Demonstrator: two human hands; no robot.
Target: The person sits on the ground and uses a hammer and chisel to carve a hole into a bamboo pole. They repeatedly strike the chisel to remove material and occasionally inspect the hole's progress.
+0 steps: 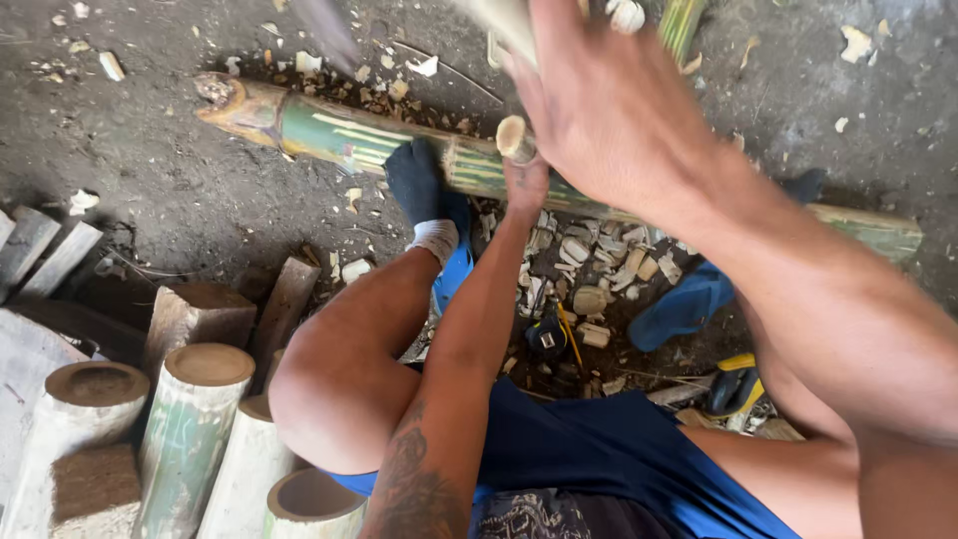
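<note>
— Dark dirt floor [160, 170], strewn with pale wood chips [599, 265].
— And lying across it?
— Long green bamboo pole [349, 135], pinned under a dark-socked foot [419, 190].
— Left hand [526, 180]?
— Resting right on the pole, curled around a short upright bamboo stub [515, 135].
— Right hand [609, 100]?
— Raised just above that stub, blurred; closed around a pale handle [504, 25], grip hard to make out.
— Elsewhere?
— Cut bamboo sections [195, 399] standing at lower left, well apart from both hands.
</note>
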